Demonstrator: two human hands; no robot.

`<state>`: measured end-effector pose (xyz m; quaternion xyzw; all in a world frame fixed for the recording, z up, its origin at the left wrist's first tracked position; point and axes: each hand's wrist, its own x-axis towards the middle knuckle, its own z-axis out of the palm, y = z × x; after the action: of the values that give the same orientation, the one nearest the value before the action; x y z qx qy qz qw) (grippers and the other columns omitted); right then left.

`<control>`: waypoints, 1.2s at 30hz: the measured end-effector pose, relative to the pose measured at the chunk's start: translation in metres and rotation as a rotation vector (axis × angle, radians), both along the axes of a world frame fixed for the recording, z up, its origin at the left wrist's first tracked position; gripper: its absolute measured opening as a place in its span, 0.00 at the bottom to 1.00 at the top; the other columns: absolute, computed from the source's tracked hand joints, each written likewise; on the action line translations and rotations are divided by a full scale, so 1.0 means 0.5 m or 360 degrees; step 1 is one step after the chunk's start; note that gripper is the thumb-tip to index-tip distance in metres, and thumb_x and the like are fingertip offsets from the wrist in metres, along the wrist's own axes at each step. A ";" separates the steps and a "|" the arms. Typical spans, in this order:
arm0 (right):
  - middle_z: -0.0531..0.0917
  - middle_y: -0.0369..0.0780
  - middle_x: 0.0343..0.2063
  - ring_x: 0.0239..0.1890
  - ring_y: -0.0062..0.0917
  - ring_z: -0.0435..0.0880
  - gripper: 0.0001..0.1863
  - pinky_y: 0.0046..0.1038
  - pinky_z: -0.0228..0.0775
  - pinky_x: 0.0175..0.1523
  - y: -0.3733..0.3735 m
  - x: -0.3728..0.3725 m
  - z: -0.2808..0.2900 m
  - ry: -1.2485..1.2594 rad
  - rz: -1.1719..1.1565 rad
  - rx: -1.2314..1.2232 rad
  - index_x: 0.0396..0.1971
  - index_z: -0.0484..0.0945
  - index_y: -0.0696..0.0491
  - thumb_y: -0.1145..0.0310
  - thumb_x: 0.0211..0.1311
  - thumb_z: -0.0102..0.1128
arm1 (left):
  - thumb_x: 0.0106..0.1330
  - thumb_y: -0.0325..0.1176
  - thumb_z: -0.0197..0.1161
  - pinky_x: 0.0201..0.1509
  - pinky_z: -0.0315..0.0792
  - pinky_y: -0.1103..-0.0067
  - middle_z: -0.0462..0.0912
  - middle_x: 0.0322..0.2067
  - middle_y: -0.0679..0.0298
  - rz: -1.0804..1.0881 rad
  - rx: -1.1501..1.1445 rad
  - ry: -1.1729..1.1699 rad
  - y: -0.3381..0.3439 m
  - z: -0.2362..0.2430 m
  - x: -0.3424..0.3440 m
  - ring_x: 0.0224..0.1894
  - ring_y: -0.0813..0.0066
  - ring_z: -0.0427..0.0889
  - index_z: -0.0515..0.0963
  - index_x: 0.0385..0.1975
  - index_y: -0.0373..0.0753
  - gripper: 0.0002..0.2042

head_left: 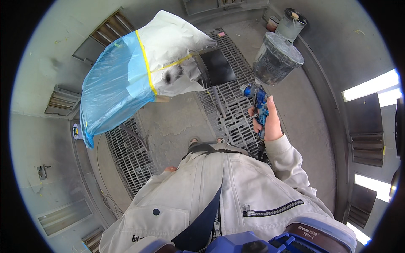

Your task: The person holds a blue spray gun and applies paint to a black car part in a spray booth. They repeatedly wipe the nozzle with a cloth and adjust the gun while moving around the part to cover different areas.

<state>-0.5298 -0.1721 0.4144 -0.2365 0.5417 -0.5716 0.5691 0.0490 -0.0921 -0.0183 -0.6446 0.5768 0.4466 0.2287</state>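
Observation:
My right hand [272, 120] is wrapped round the grip of a blue spray gun [260, 105], its fingers bent round the handle. On top of the gun sits a large, paint-smeared cup [276, 61] with a pale lid. Left of the gun, some way apart from it, is a glossy black panel [218, 66]. White masking paper [168, 42] and blue plastic film [114, 76] cover the part beside it, joined by yellow tape [146, 63]. Of my left hand [171, 169] only a bit of skin shows beside my jacket; its fingers are hidden.
Metal floor grating [230, 105] runs beneath the panel and beside my feet, with concrete floor [168, 126] between the strips. Buckets [291, 27] stand by the far right wall. A thin hose [110, 204] lies coiled at the left. Bright lamps [373, 86] line the right wall.

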 end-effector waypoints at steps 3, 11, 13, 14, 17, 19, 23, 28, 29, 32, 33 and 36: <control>0.82 0.41 0.34 0.14 0.16 0.65 0.42 0.22 0.63 0.20 -0.003 0.002 0.001 0.0001 0.0006 0.0002 0.47 0.75 0.60 0.27 0.77 0.42 | 0.69 0.55 0.57 0.65 0.79 0.64 0.90 0.55 0.59 0.0077 0.0010 -0.0031 0.001 -0.007 0.007 0.60 0.56 0.87 0.90 0.54 0.56 0.22; 0.82 0.41 0.34 0.14 0.16 0.65 0.41 0.22 0.63 0.20 -0.013 0.006 0.000 -0.0007 0.0002 0.0042 0.48 0.75 0.59 0.27 0.77 0.43 | 0.70 0.55 0.54 0.65 0.79 0.65 0.90 0.56 0.59 -0.0032 -0.0013 0.0124 -0.015 0.056 0.012 0.62 0.56 0.87 0.90 0.54 0.56 0.22; 0.82 0.41 0.34 0.14 0.16 0.65 0.41 0.22 0.62 0.19 -0.016 0.007 0.000 -0.0017 0.0007 0.0005 0.50 0.75 0.58 0.28 0.78 0.43 | 0.70 0.55 0.54 0.66 0.79 0.65 0.90 0.56 0.59 0.0098 -0.0051 0.0264 -0.017 0.074 0.011 0.62 0.56 0.86 0.90 0.54 0.56 0.22; 0.82 0.41 0.34 0.14 0.15 0.65 0.40 0.22 0.62 0.19 -0.017 0.007 0.000 -0.0021 0.0009 -0.0018 0.52 0.75 0.57 0.28 0.78 0.43 | 0.70 0.54 0.55 0.66 0.79 0.65 0.90 0.56 0.60 0.0194 -0.0017 0.0199 -0.018 0.077 0.008 0.62 0.56 0.86 0.90 0.54 0.57 0.22; 0.82 0.41 0.34 0.14 0.15 0.64 0.40 0.22 0.62 0.19 -0.018 0.007 0.001 -0.0017 -0.0001 0.0010 0.55 0.74 0.56 0.29 0.79 0.42 | 0.69 0.53 0.57 0.66 0.78 0.66 0.90 0.56 0.61 0.0451 0.0044 0.0185 -0.018 0.076 0.008 0.62 0.57 0.86 0.90 0.54 0.58 0.21; 0.82 0.39 0.33 0.15 0.15 0.66 0.40 0.22 0.63 0.21 -0.019 0.006 0.002 -0.0007 -0.0001 0.0006 0.55 0.76 0.58 0.30 0.80 0.41 | 0.69 0.53 0.59 0.67 0.78 0.66 0.90 0.56 0.62 0.0442 -0.0007 0.0255 -0.019 0.069 0.013 0.62 0.57 0.86 0.91 0.53 0.58 0.20; 0.82 0.39 0.33 0.16 0.16 0.67 0.40 0.23 0.64 0.22 -0.021 0.004 0.001 -0.0013 0.0005 -0.0009 0.53 0.78 0.58 0.30 0.80 0.41 | 0.70 0.54 0.58 0.66 0.78 0.65 0.90 0.57 0.63 0.0325 0.0058 0.0124 -0.021 0.060 0.021 0.62 0.56 0.86 0.91 0.54 0.59 0.20; 0.83 0.39 0.33 0.15 0.16 0.67 0.38 0.23 0.63 0.22 -0.022 0.002 -0.004 -0.0020 0.0009 0.0006 0.50 0.77 0.57 0.31 0.81 0.41 | 0.71 0.55 0.55 0.67 0.78 0.64 0.89 0.58 0.61 0.0179 0.0009 0.0246 -0.026 0.055 0.020 0.62 0.53 0.85 0.90 0.55 0.59 0.22; 0.83 0.39 0.34 0.15 0.16 0.67 0.38 0.23 0.63 0.22 -0.022 0.001 -0.004 -0.0024 0.0006 0.0012 0.50 0.77 0.57 0.31 0.81 0.41 | 0.71 0.55 0.54 0.67 0.78 0.64 0.89 0.58 0.61 0.0189 0.0081 0.0146 -0.027 0.053 0.018 0.63 0.53 0.85 0.90 0.55 0.59 0.22; 0.82 0.41 0.34 0.14 0.16 0.64 0.41 0.22 0.61 0.20 -0.025 0.003 -0.006 -0.0023 0.0008 0.0013 0.55 0.74 0.58 0.29 0.79 0.41 | 0.71 0.54 0.55 0.67 0.78 0.64 0.89 0.58 0.60 0.0254 0.0117 0.0147 -0.032 0.044 0.014 0.63 0.53 0.85 0.90 0.56 0.59 0.22; 0.82 0.41 0.34 0.14 0.16 0.64 0.41 0.22 0.61 0.20 -0.025 0.003 -0.006 -0.0023 0.0005 0.0016 0.55 0.74 0.58 0.29 0.79 0.41 | 0.71 0.54 0.55 0.68 0.78 0.64 0.89 0.58 0.60 0.0226 0.0071 0.0216 -0.033 0.041 0.013 0.63 0.53 0.85 0.90 0.56 0.59 0.22; 0.82 0.40 0.34 0.14 0.16 0.64 0.41 0.22 0.61 0.20 -0.025 0.003 -0.005 -0.0017 -0.0004 0.0016 0.54 0.74 0.58 0.29 0.79 0.41 | 0.71 0.54 0.55 0.68 0.77 0.65 0.89 0.58 0.60 0.0218 0.0086 0.0174 -0.035 0.035 0.012 0.63 0.53 0.85 0.90 0.56 0.59 0.21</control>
<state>-0.5281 -0.1844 0.4121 -0.2298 0.5417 -0.5710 0.5724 0.0549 -0.1094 -0.0005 -0.6506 0.5308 0.5113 0.1831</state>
